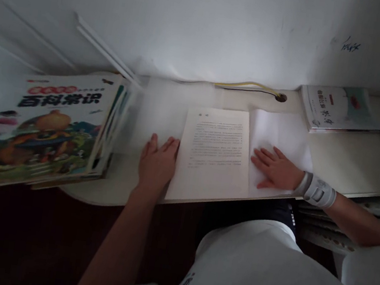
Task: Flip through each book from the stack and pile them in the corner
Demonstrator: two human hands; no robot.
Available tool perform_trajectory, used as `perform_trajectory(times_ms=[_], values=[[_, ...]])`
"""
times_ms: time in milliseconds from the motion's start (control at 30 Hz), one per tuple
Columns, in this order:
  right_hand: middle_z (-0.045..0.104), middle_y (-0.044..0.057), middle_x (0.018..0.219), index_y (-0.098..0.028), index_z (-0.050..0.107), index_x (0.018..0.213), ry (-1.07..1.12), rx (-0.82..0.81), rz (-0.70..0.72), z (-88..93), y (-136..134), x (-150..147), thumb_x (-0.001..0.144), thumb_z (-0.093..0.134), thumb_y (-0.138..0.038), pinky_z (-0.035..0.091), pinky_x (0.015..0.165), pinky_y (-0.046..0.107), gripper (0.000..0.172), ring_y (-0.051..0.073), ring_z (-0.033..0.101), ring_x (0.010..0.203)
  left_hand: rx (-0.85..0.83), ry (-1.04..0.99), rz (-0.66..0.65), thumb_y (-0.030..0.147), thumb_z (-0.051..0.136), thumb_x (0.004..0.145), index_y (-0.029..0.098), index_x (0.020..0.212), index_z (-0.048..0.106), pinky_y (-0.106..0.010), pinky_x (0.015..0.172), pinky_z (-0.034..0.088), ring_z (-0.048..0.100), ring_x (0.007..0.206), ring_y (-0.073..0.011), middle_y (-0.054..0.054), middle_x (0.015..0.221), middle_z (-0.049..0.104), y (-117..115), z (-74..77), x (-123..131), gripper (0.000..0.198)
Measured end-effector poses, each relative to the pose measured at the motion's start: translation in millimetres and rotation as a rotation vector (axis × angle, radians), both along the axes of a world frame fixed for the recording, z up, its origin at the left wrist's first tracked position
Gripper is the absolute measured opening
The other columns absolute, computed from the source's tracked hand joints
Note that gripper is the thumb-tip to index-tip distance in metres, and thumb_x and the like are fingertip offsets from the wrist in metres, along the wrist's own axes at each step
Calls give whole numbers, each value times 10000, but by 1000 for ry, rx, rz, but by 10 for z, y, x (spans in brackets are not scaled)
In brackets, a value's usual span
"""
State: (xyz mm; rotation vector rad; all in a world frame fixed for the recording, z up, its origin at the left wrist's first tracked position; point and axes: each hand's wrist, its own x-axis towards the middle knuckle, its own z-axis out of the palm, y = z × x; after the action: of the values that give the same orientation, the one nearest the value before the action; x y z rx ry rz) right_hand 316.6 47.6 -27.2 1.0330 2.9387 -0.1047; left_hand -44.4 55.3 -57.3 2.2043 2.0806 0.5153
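On the table (337, 157), a printed sheet (212, 155) lies flat, long axis running toward the wall, heading at the far end; the left hand (157, 164) rests against its edge, fingers together; the right hand (275, 169) (wrist brace (316, 190) on) spreads across a blank sheet (284, 135); neither grip pinches anything.

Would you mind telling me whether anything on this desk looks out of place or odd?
The stack of illustrated books sits askew at the left end of the desk, appearing to overhang its edge. Blue handwriting also marks the white wall.
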Motion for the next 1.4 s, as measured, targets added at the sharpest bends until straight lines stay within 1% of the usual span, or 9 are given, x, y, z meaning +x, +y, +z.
perform_trajectory(times_ms=[200, 367, 467, 600, 767, 1033, 1167, 1267, 1400], values=[[357, 202, 1488, -142, 380, 1429, 83, -2, -109, 68, 21, 337, 875, 411, -641, 277, 1087, 565, 746, 329, 321, 1383, 66, 200, -33, 278, 277, 941, 120, 1285, 557, -600, 1131, 183, 108, 1451, -337, -155, 1448, 443, -80, 304, 112, 471], [366, 212, 1481, -112, 357, 1441, 174, 45, -363, 82, 18, 1013, 929, 295, -596, 300, 1094, 508, 707, 297, 290, 1403, 36, 153, -351, 447, 316, 956, 141, 1412, 411, -536, 1144, 199, 150, 1447, -319, -148, 1511, 347, -232, 581, 935, 557], [345, 219, 1490, -102, 327, 1453, 118, 11, -416, -17, -178, 1249, 922, 303, -604, 303, 1083, 540, 731, 317, 283, 1403, -90, 182, -615, 574, 310, 929, 106, 1451, 331, -573, 1130, 190, 137, 1443, -348, -185, 1538, 265, -261, 531, 1543, 701], [353, 210, 1488, -115, 347, 1447, 145, -11, -465, -136, -431, 1357, 916, 339, -594, 261, 1101, 577, 715, 321, 301, 1395, -212, 228, -539, 608, 319, 913, 59, 1465, 282, -609, 1117, 168, 136, 1434, -386, -235, 1547, 182, -141, 367, 1991, 779], [462, 177, 1424, -155, 437, 1398, 557, -149, -694, -123, -408, 1388, 886, 436, -567, 324, 1104, 527, 657, 299, 402, 1342, -245, 219, -533, 600, 315, 918, 72, 1470, 281, -596, 1126, 165, 115, 1436, -390, -212, 1547, 211, -48, 277, 2050, 765], [561, 27, 1322, -299, 622, 1011, 1356, -880, -915, 222, -50, 1351, 791, 630, -500, 527, 887, 468, 298, 237, 614, 1098, -130, 134, -600, 611, 400, 885, 62, 1448, 332, -531, 1148, 174, 116, 1425, -414, -212, 1532, 260, -167, 178, 2044, 789], [679, 38, 990, -226, 610, 872, 1367, -1111, -993, 336, 103, 1347, 836, 601, -450, 564, 613, 292, 227, 150, 669, 744, -150, -65, -608, 621, 358, 895, 61, 1448, 316, -544, 1153, 148, 80, 1439, -387, -218, 1537, 240, -139, 125, 1999, 788], [603, -13, 608, -201, 594, 798, 1218, -1196, -978, 312, 152, 1172, 860, 525, -552, 385, 351, 202, 363, 82, 480, 402, -212, -410, -601, 648, 267, 904, 110, 1483, 223, -505, 1167, 151, 110, 1453, -313, -191, 1562, 185, -137, 124, 1926, 791], [633, -4, 636, -197, 628, 806, 1019, -988, -573, 304, 137, 631, 805, 551, -644, 527, 585, 262, 454, 130, 603, 586, -330, -973, -542, 702, 263, 876, 221, 1473, 260, -458, 1154, 223, 261, 1421, -275, -130, 1562, 235, -203, 281, 1804, 766]])
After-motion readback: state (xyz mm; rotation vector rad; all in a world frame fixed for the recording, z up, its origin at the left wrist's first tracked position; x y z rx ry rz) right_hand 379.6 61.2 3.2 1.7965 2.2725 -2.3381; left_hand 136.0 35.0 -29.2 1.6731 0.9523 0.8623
